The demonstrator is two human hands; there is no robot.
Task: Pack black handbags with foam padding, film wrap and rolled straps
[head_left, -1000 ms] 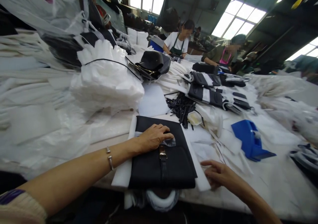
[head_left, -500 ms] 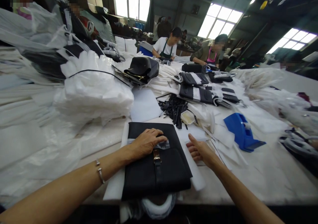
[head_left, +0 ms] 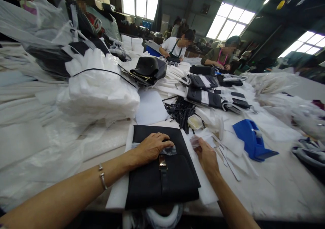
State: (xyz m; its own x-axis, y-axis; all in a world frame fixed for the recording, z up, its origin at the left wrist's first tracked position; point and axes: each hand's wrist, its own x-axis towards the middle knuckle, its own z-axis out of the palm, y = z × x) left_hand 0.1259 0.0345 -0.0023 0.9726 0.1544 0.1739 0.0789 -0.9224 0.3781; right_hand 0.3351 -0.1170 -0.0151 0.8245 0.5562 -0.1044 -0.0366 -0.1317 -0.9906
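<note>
A flat black leather bag (head_left: 162, 174) with a gold clasp (head_left: 161, 162) lies on a white foam sheet (head_left: 119, 191) at the table's near edge. My left hand (head_left: 151, 147) rests flat on the bag's upper half, fingers spread over a clear film strip just above the clasp. My right hand (head_left: 205, 152) is just right of the bag, its fingers pinched on a small clear plastic piece (head_left: 196, 141) lifted off the table.
A blue tape dispenser (head_left: 250, 141) sits to the right. Black straps (head_left: 181, 110) and a small clear tub (head_left: 195, 122) lie behind the bag. A tied bundle of white foam (head_left: 96, 83) stands left, with more bags (head_left: 203, 97) beyond. Other people work at the far end.
My right hand moved from the table's near edge forward beside the bag and closed on the small clear piece. My left hand stayed on the bag.
</note>
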